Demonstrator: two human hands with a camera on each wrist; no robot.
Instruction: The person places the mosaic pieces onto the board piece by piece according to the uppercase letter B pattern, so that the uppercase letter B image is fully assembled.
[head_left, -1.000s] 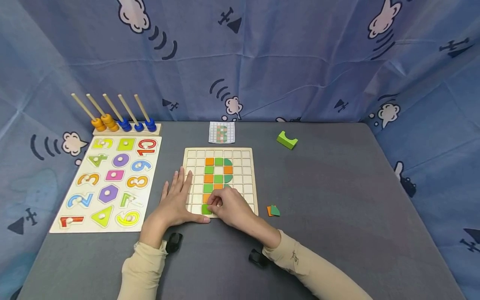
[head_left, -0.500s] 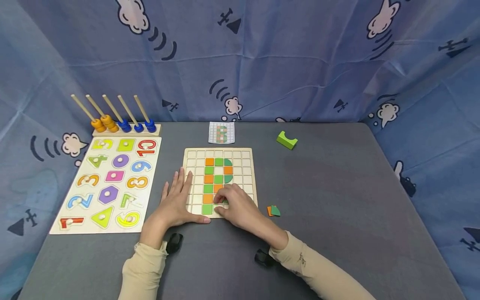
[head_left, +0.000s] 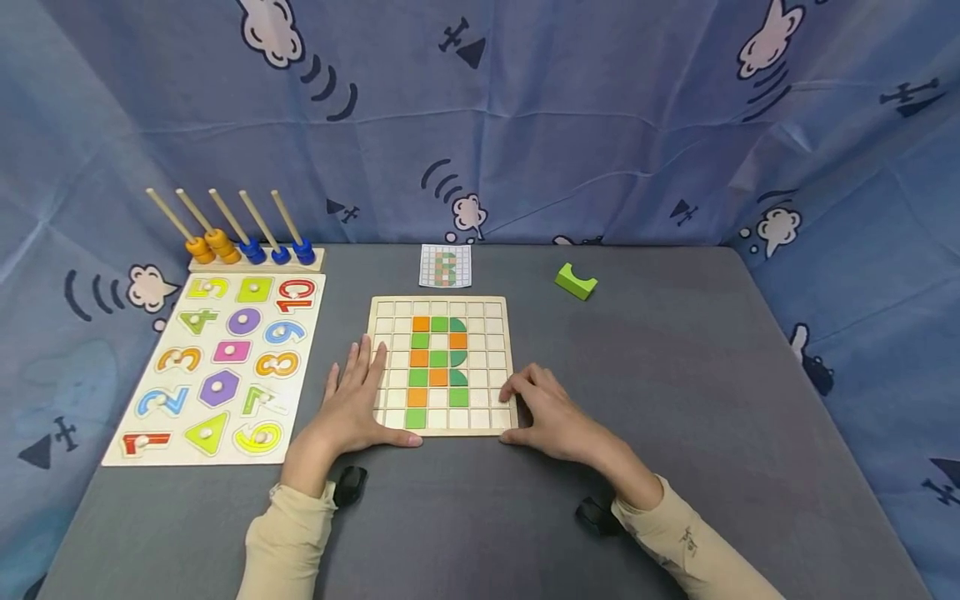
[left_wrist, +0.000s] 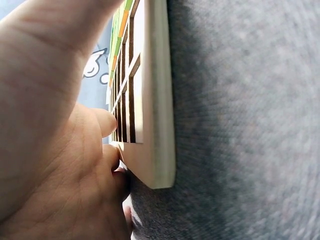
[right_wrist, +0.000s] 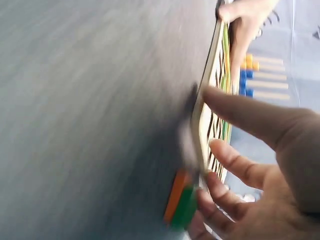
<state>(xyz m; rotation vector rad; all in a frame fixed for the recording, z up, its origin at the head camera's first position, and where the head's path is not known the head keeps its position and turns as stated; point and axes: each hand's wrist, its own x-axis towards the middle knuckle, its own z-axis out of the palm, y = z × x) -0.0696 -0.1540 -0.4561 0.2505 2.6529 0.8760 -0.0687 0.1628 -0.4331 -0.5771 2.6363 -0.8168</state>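
A wooden grid board lies mid-table, with orange squares, green squares and darker green rounded pieces set in its cells. My left hand rests spread along its left edge, thumb by the near edge. At the near right corner, my right hand has its thumb and forefinger apart and bent, nothing seen between them. A green square sits in the right column of the pattern. Beside the right fingertips, in the right wrist view, lie an orange piece and a green piece; the hand hides them in the head view.
Behind the board lies a pattern card. A bright green arch block stands at the back right. To the left are a number and shape puzzle board and a peg rack with orange and blue beads.
My right hand has left the middle of the board and moved right to its near right corner, uncovering the green square. The left hand has stayed in place.
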